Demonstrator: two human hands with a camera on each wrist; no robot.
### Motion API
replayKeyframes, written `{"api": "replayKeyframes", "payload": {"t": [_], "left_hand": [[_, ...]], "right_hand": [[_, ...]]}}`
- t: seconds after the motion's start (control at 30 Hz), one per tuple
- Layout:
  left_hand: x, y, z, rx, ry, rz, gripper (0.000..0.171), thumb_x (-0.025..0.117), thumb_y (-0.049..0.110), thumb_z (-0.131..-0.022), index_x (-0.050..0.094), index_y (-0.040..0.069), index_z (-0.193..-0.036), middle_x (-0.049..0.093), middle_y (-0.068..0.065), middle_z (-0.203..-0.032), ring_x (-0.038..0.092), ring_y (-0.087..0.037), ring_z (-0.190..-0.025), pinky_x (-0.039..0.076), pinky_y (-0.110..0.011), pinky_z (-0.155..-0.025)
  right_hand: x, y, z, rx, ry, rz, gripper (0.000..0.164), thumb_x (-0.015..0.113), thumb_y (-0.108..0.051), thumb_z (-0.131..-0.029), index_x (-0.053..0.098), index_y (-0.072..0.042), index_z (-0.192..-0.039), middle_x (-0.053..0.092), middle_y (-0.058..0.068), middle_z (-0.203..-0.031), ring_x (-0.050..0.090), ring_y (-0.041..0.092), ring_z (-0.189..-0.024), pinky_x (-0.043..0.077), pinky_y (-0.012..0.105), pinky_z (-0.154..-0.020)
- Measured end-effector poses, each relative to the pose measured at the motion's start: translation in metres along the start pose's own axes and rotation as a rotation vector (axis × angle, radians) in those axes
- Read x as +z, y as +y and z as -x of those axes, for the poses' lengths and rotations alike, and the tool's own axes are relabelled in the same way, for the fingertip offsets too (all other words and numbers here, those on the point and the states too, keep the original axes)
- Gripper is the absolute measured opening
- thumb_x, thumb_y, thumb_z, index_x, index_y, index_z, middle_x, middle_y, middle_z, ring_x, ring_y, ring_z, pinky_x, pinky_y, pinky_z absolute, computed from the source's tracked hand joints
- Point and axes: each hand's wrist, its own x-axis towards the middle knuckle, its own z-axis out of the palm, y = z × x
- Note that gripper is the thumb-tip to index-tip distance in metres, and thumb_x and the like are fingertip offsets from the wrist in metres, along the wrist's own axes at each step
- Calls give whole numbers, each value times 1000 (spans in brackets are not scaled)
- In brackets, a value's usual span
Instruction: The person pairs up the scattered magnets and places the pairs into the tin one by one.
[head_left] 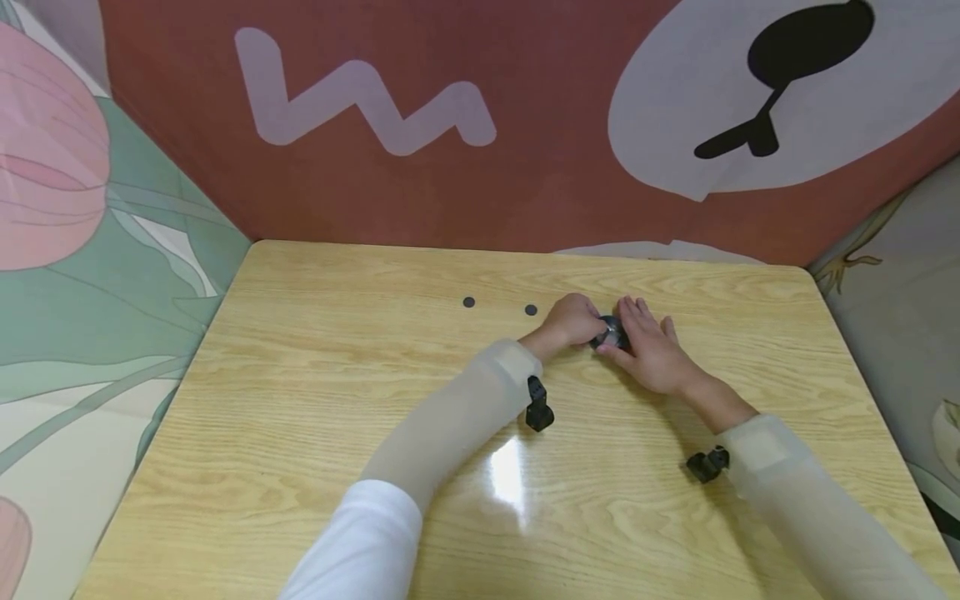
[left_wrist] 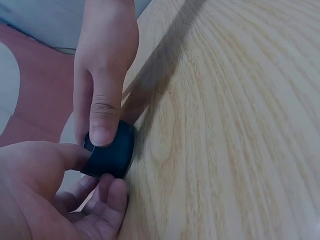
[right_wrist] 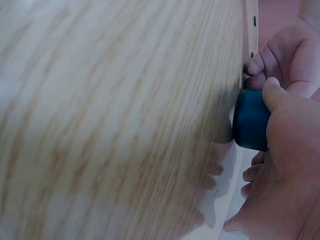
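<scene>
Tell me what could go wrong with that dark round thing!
The left hand and right hand both touch the dark round thing, so if one pushes harder, it might slide or tip. Their fingers are close together there, so they could bump. And the nearer small black disc lies close to the left hand, so a careless move might knock it away.

We see a cylindrical container (head_left: 611, 332) on a table (head_left: 300, 375), between a left hand (head_left: 572, 321) and a right hand (head_left: 652, 354).
Both hands and container are towards the table's far edge, right of centre. Left of the left hand lies a first disc (head_left: 531, 310); farther left, apart from it, a second disc (head_left: 468, 302). Behind the table we find a backdrop (head_left: 420, 196).
</scene>
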Motion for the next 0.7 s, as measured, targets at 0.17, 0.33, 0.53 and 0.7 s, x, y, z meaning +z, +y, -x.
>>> {"api": "replayKeyframes", "payload": {"t": [0.17,0.33,0.53,0.7], "left_hand": [[-2,0,2,14,-24,-17,18,63,19,-98,74,7,-90,59,4,-62,48,-8,-45,39,-19,-44],[-9,3,11,41,-6,-84,20,64,27,-100,73,9,-100,64,4,-78,56,-8,-60,44,-21,-57],[-19,1,17,122,46,-143,22,63,29,-101,74,11,-110,70,2,-107,64,-12,-92,50,-24,-76],[-30,-4,19,160,62,-131,22,63,28,-101,73,11,-111,71,1,-110,64,-13,-96,50,-26,-80]], "right_hand": [[0,1,0,4,-3,2,92,51,-50,-105,4,6,-159,2,28,-166,-2,44,-153,-1,76,-112],[-1,1,0,6,-4,11,93,51,-52,-104,4,7,-159,3,28,-166,-2,44,-153,-1,76,-112],[-2,1,-1,14,-12,18,93,50,-53,-104,4,7,-159,3,28,-166,-3,43,-154,-1,75,-113],[-3,1,0,19,-14,11,93,49,-53,-104,4,7,-159,2,28,-166,-3,43,-154,-2,74,-113]]}}
